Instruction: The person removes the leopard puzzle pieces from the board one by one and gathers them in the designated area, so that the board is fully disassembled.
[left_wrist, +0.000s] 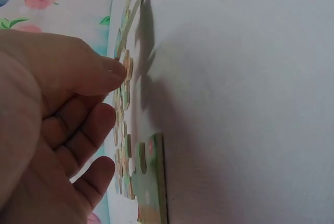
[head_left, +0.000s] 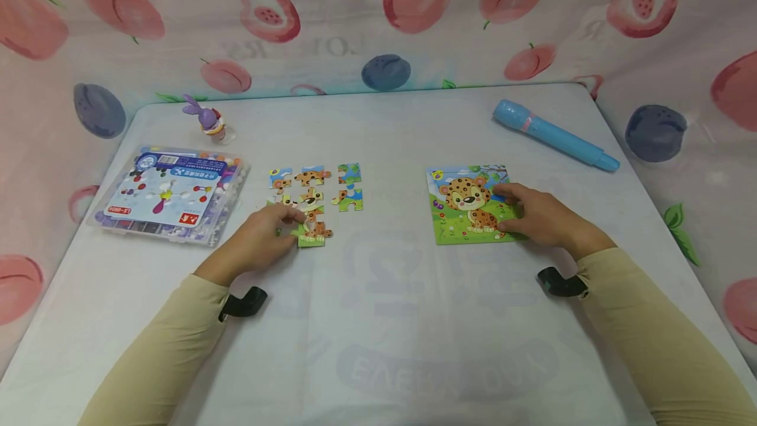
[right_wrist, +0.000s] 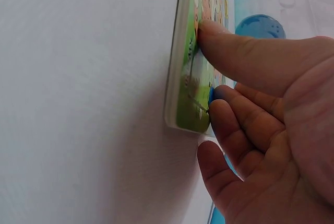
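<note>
My left hand (head_left: 263,232) pinches a cardboard jigsaw piece (left_wrist: 131,23) between thumb and fingertips, tilted up in the left wrist view. Around it lie several puzzle pieces (head_left: 351,199) with parts of a leopard picture, in loose rows left of the middle; some are hidden behind the hand. My right hand (head_left: 541,215) rests on the right side of a square leopard picture board (head_left: 455,219). Its thumb presses the printed face and the other fingers lie loosely bent near the board's edge in the right wrist view.
A clear plastic case (head_left: 165,196) of small colourful parts stands at the left. Behind it is a small purple rabbit-eared figure (head_left: 207,120). A blue tube-shaped pen (head_left: 556,137) lies at the back right. Fruit-patterned cloth (head_left: 331,18) rises behind the white table (head_left: 378,334).
</note>
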